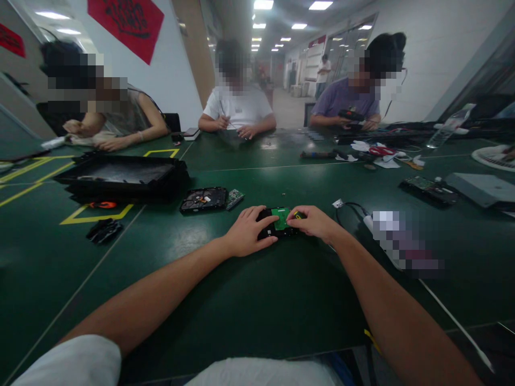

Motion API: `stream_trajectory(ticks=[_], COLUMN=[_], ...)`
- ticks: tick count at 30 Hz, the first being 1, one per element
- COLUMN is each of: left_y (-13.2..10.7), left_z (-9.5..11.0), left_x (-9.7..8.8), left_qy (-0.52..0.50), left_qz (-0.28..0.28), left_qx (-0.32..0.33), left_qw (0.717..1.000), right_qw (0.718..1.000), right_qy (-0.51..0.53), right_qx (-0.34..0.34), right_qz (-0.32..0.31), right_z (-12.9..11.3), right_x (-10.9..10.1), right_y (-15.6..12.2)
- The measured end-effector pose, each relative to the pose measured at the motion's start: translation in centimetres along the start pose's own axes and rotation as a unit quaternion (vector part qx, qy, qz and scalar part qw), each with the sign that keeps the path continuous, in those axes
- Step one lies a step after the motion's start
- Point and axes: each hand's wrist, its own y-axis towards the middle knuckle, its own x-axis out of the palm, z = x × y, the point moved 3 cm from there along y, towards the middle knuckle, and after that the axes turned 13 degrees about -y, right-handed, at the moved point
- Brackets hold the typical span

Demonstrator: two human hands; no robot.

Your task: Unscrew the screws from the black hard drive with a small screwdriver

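A small black hard drive with a green circuit board lies on the dark green table in front of me. My left hand rests on its left side, fingers curled over the drive and holding it down. My right hand is closed in a pinch at the drive's right edge, gripping a small yellow-and-black item that I cannot make out clearly. Both forearms reach in from the bottom of the view.
A second opened drive and loose green board lie left of centre. A black tray stands further left, a black part near it. A white cable and adapter sit right. Three people work across the table.
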Motion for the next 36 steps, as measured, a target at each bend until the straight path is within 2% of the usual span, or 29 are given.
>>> stream_trajectory(ticks=[11, 24, 28, 32, 34, 36], left_y=[0.1, 0.0, 0.0, 0.0, -0.1, -0.1], left_z=[0.2, 0.2, 0.3, 0.7, 1.0, 1.2], left_x=[-0.2, -0.3, -0.4, -0.3, -0.2, 0.1], left_qy=[0.002, -0.006, 0.007, 0.031, 0.046, 0.054], left_qz=[0.000, -0.005, -0.011, -0.002, 0.011, 0.022], left_qx=[0.004, -0.005, -0.010, -0.035, -0.058, -0.075], left_qw=[1.000, 1.000, 1.000, 0.999, 0.997, 0.996], right_qw=[0.999, 1.000, 0.993, 0.971, 0.967, 0.954], right_qy=[-0.031, 0.021, 0.101, 0.194, 0.170, 0.083], right_qx=[0.016, 0.012, 0.002, -0.003, -0.024, -0.065], right_qz=[-0.009, 0.005, 0.069, 0.140, 0.186, 0.281], right_z=[-0.7, -0.6, -0.4, -0.5, -0.7, -1.1], right_x=[-0.1, -0.5, -1.8, -2.8, -3.2, -3.6], right_y=[-0.5, -0.5, -0.4, -0.3, -0.3, -0.8])
